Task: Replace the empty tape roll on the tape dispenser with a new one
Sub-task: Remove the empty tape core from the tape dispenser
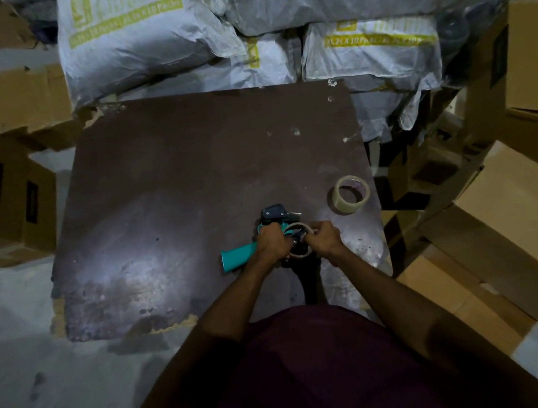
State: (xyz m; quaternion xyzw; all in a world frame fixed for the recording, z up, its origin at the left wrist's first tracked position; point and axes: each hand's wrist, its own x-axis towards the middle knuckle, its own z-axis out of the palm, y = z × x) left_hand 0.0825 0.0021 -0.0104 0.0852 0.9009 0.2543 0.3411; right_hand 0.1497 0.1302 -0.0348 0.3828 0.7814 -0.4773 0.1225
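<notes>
Stacked white woven sacks with yellow print point(146, 30) fill the far wall, and brown cardboard boxes point(0, 196) crowd both sides. In the middle sits the worn dark-brown board counter point(189, 187), chipped at its edges.

On the near right part of the counter lies the tape dispenser with a teal plastic handle and black head point(250, 251). The left hand point(271, 243) is closed around its body where the handle meets the frame, pinning it down. The right hand point(323, 237) has its fingers pinched on the thin, pale, nearly bare cardboard core point(298, 226) that sits on the dispenser's hub. I can't tell whether the core has come free of the hub.

Beyond the right hand, close to the counter's right edge and apart from the dispenser, stands the full roll of clear tape point(351, 194), untouched.

So this looks like the removal step: getting the spent core off. Next, I'd judge, the core needs pulling clear and setting aside, then the right hand reaching out for the clear roll while the left steadies the dispenser.
</notes>
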